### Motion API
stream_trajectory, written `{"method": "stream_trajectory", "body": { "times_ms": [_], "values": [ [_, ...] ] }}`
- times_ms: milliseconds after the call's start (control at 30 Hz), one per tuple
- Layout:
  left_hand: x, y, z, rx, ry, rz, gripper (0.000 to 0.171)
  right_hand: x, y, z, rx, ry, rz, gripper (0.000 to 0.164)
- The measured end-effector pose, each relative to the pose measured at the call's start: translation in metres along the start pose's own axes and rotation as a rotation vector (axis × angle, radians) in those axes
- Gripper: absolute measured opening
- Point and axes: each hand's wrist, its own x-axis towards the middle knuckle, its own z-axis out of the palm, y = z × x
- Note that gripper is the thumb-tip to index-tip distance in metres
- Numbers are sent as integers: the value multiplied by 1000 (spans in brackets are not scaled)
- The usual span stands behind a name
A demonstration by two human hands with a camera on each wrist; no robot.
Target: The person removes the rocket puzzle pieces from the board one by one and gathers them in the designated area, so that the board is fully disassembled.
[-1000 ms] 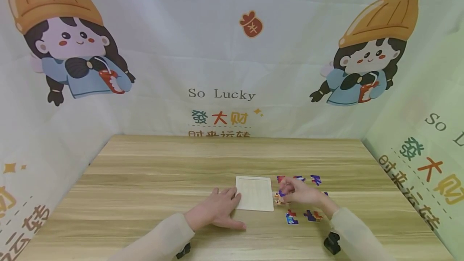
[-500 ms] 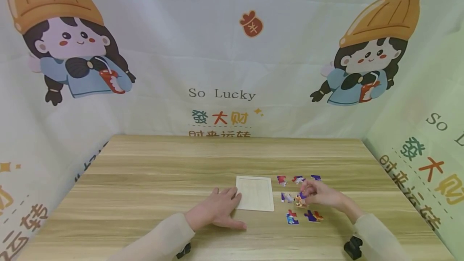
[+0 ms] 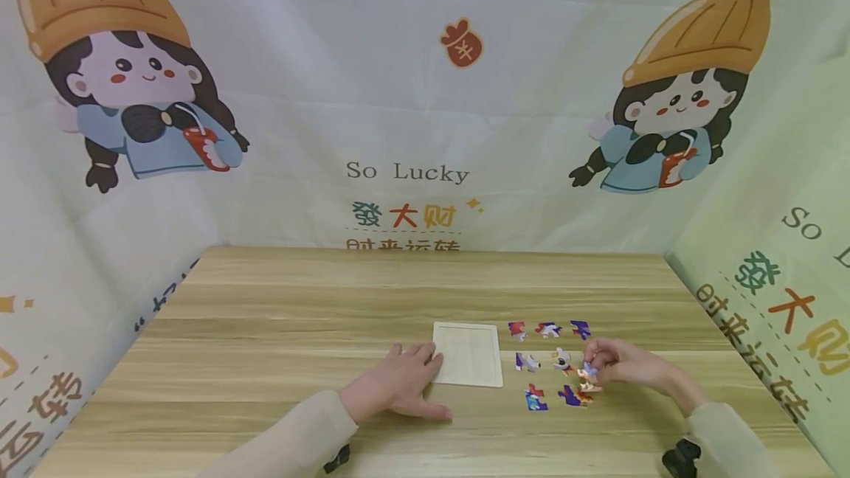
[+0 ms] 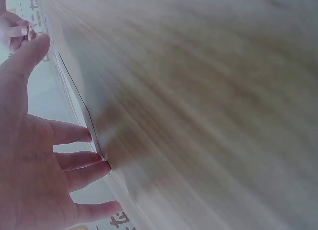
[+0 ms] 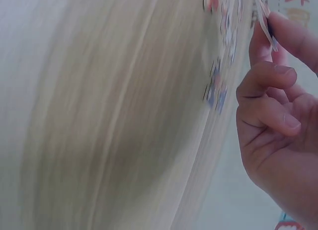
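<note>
My right hand (image 3: 624,364) pinches a colourful jigsaw puzzle piece (image 3: 588,376) between thumb and fingertips, at the right of the laid-out pieces. In the right wrist view the held puzzle piece (image 5: 266,24) is tilted edge-on, raised off the table. My left hand (image 3: 403,382) lies with its fingers spread, fingertips at the left edge of the square wooden puzzle tray (image 3: 468,354). The left wrist view shows these fingers (image 4: 82,160) straight against the tray's edge. The tray's recess is bare.
Several loose puzzle pieces lie in rough rows right of the tray, among them a red one (image 3: 516,330), a white-and-black one (image 3: 562,360) and a blue-and-red one (image 3: 535,397). The wooden table (image 3: 299,301) ends at a printed cloth backdrop (image 3: 412,116).
My right hand has moved right with the pinched piece, from beside the tray past the middle row, uncovering the pieces there. My left hand has stayed at the tray.
</note>
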Motion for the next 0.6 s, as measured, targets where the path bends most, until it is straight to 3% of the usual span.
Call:
{"method": "stream_trajectory", "body": {
  "times_ms": [267, 600],
  "values": [
    [0, 0, 0, 9, 0, 1, 91, -15, 10, -9, 5, -13, 52, 26],
    [-1, 0, 1, 13, 10, 2, 91, -17, 18, -7, -67, 35, 32, 23]
  ]
}}
